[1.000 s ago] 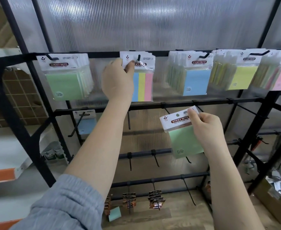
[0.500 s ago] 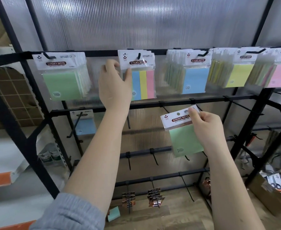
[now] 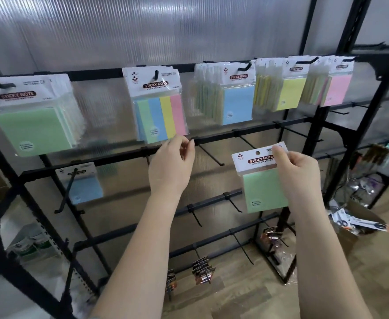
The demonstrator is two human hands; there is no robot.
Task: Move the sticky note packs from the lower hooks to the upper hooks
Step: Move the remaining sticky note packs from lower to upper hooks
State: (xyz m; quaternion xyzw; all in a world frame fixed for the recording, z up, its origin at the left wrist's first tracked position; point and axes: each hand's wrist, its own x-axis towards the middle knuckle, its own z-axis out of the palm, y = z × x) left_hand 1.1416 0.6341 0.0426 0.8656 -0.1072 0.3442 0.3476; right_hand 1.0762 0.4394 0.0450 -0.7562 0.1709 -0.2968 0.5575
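Sticky note packs [image 3: 159, 104] hang on a black rack [image 3: 315, 139] before ribbed translucent panels; right hand [image 3: 297, 173] pinches a green pack [image 3: 261, 180], left hand [image 3: 171, 166] loosely curled, empty.

held green pack [image 3: 261, 178]: "STICKY NOTE" | multicolour pack [image 3: 156, 104]: "STICKY NOTE"

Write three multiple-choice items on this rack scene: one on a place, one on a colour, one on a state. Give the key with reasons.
1. Where does the lone blue pack hang?
A. Top rail
B. Lower hook at left
C. Floor

2. What colour is the pack in the right hand?
A. Green
B. Pink
C. Yellow

3. What is the left hand holding?
A. A pack
B. A hook
C. Nothing

Key: 1 B, it hangs below the green stack. 2 A, its pad is pale green. 3 C, its fingers curl loosely below the striped pack.
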